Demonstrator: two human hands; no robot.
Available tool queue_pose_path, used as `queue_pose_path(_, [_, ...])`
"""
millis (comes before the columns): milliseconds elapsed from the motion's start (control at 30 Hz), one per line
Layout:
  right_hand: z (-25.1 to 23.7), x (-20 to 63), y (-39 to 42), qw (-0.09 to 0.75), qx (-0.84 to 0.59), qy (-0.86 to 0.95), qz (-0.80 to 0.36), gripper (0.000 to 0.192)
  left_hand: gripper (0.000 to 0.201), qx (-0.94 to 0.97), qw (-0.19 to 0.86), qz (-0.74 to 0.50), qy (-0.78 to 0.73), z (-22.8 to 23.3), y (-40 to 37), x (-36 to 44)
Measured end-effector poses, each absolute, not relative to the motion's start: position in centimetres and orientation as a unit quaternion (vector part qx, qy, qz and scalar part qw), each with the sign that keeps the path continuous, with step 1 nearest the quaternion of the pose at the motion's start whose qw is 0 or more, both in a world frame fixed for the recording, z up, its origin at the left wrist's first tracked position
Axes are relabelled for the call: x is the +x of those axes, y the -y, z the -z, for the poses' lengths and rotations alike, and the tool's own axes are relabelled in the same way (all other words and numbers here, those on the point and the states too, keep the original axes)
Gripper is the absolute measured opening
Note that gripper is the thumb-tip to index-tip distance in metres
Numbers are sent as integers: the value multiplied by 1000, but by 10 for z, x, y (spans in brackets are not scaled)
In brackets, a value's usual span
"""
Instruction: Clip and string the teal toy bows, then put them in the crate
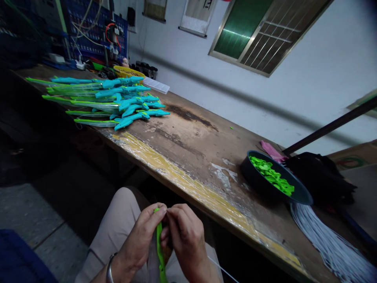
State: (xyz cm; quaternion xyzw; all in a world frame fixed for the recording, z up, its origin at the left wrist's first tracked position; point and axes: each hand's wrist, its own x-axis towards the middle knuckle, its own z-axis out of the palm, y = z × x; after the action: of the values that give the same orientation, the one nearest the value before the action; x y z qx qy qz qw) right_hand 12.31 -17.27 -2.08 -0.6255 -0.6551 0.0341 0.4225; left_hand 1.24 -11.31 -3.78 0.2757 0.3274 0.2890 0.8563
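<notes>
The left hand [138,239] grasped a green strip [160,251] near its upper end, below the table's near edge and over the person's lap. Beside it, the right hand [188,236] had thumb and finger pinched together, meeting the left fingertips at the strip's tip (whatever lay between them was too small to tell). A white cord [223,269] trailed out from behind the right wrist. The step in hand seemed to be fine fingertip work at that tip, perhaps with the cord; the next move called for a steady left hold and a precise right pinch, I judged. On the table [206,145], toward its right end, stood a dark bowl [247,175] of green pieces [272,177], with a bundle of pale cords [330,239] beside it. Blue-and-green items [126,104] lay piled on the table's left part.
</notes>
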Motion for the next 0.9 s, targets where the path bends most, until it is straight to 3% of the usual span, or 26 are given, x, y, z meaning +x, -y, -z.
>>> queue_pose_path(233, [14, 120, 174, 381, -639, 669, 3, 20, 39, 283, 879, -255, -289, 41, 112, 13])
queue_pose_path(300, [9, 119, 174, 414, -667, 613, -89, 20, 41, 298, 877, -249, -284, 44, 111, 13])
queue_pose_path(400, [2, 122, 171, 457, -685, 466, -324, 23, 43, 325, 864, -253, -291, 45, 110, 12])
queue_pose_path(500, [-4, 133, 165, 443, -647, 345, -516, 26, 47, 367, 845, -250, -297, 42, 109, 11])
queue_pose_path(567, [-8, 140, 163, 421, -630, 332, -562, 29, 49, 380, 840, -243, -301, 40, 108, 11])
queue_pose_path(733, [-13, 148, 168, 369, -669, 477, -434, 22, 48, 361, 847, -241, -308, 44, 107, 13])
queue_pose_path(900, [-6, 138, 176, 425, -653, 486, -395, 4, 43, 328, 864, -234, -301, 49, 108, 12])
